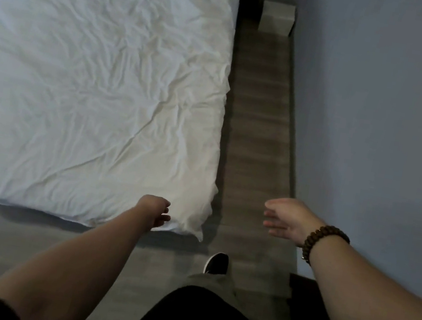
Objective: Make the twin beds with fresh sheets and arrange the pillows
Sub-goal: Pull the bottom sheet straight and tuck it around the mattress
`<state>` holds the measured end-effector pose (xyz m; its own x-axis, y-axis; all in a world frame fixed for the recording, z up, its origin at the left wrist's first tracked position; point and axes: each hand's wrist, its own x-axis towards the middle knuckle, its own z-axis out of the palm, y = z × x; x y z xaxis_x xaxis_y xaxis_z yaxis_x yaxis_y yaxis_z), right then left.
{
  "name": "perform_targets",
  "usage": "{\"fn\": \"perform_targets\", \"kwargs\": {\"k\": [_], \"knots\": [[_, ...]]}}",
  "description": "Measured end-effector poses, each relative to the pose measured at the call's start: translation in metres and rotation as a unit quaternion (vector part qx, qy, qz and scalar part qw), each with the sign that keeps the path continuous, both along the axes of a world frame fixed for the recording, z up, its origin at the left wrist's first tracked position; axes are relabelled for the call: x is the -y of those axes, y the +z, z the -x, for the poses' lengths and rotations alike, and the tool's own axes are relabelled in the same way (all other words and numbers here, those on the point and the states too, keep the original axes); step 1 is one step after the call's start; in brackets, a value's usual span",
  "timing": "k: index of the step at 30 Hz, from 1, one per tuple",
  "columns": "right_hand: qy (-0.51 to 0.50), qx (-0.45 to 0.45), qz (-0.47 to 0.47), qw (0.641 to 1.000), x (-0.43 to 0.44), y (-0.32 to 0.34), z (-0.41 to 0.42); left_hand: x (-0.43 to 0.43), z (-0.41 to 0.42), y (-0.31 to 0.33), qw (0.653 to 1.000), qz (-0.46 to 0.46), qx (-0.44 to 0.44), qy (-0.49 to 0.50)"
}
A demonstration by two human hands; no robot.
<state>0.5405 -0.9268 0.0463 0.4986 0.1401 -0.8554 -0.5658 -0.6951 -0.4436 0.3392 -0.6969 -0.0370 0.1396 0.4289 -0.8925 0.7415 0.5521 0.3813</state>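
Floor: grey wood is seen along the right side of the sheet.
Sheet: white and creased, spread out flat.
Left grip: fingers are curled at the sheet's near right corner; whether cloth is held cannot be told.
Right grip: held open with loose fingers, off the sheet's right side, above the floor.
Beads: brown, worn on the right wrist.
Shoe: dark, seen near the sheet's near right corner.
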Motion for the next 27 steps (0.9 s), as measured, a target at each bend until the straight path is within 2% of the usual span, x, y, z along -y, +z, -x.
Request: {"fn": "perform_targets", "kwargs": {"k": [4, 6, 9, 12, 15, 19, 21, 24, 27], "knots": [[0.061, -0.013, 0.019, 0.998, -0.004, -0.018, -0.056, 0.032, -0.05, -0.004, 0.997, -0.02, -0.001, -0.074], [0.105, -0.037, 0.026, 0.994, -0.016, -0.039, -0.075, 0.043, -0.066, -0.015, 0.986, -0.072, -0.017, -0.146], [0.157, -0.06, 0.024, 0.986, -0.045, -0.087, -0.099, 0.053, -0.082, -0.035, 0.945, -0.17, -0.087, -0.266], [0.188, -0.087, 0.008, 0.978, -0.08, -0.136, -0.113, 0.059, -0.097, -0.062, 0.914, -0.217, -0.123, -0.319], [0.196, -0.121, -0.013, 0.973, -0.107, -0.179, -0.112, 0.066, -0.113, -0.092, 0.886, -0.253, -0.16, -0.354], [0.183, -0.157, -0.034, 0.97, -0.125, -0.228, -0.1, 0.073, -0.141, -0.13, 0.812, -0.304, -0.234, -0.439], [0.157, -0.173, -0.04, 0.971, -0.127, -0.249, -0.097, 0.07, -0.155, -0.152, 0.791, -0.31, -0.276, -0.45], [0.127, -0.199, -0.041, 0.971, -0.12, -0.273, -0.097, 0.058, -0.167, -0.177, 0.775, -0.319, -0.3, -0.456], [0.098, -0.21, -0.04, 0.972, -0.113, -0.28, -0.103, 0.046, -0.17, -0.17, 0.786, -0.284, -0.252, -0.487]]}}
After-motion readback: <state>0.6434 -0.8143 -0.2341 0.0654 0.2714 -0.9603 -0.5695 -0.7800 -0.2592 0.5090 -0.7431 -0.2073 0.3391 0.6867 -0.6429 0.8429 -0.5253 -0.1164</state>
